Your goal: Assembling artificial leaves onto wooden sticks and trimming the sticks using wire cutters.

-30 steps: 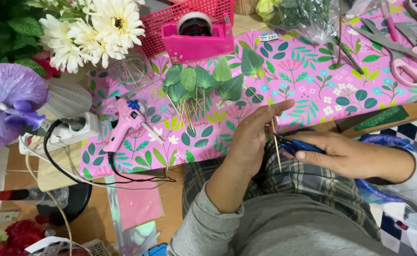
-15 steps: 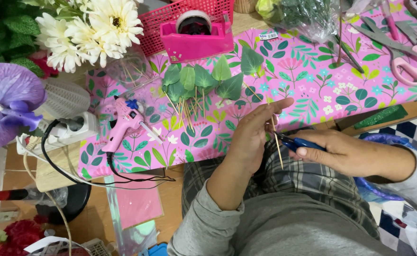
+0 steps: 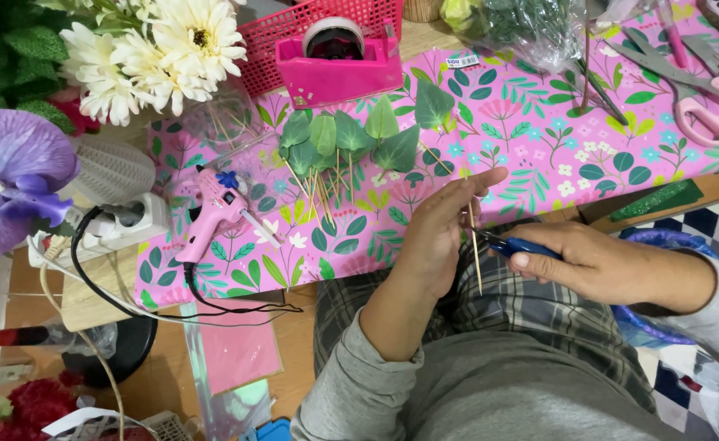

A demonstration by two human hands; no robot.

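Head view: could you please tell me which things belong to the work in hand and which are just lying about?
In hand: thin wooden stick held in the left hand; blue-handled cutter in the right hand.

Lying about: glue gun, leaves on sticks, tape dispenser, pink scissors.

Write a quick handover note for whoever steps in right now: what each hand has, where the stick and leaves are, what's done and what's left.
Left hand: pinches a thin wooden stick upright over the lap.
Right hand: grips blue-handled cutters, tip at the stick.
On the pink floral paper: a row of green leaves on sticks, pink glue gun to their left, pink scissors far right.
Done: several leaves already mounted on sticks.
Left: the held stick bears no leaf yet and looks uncut.
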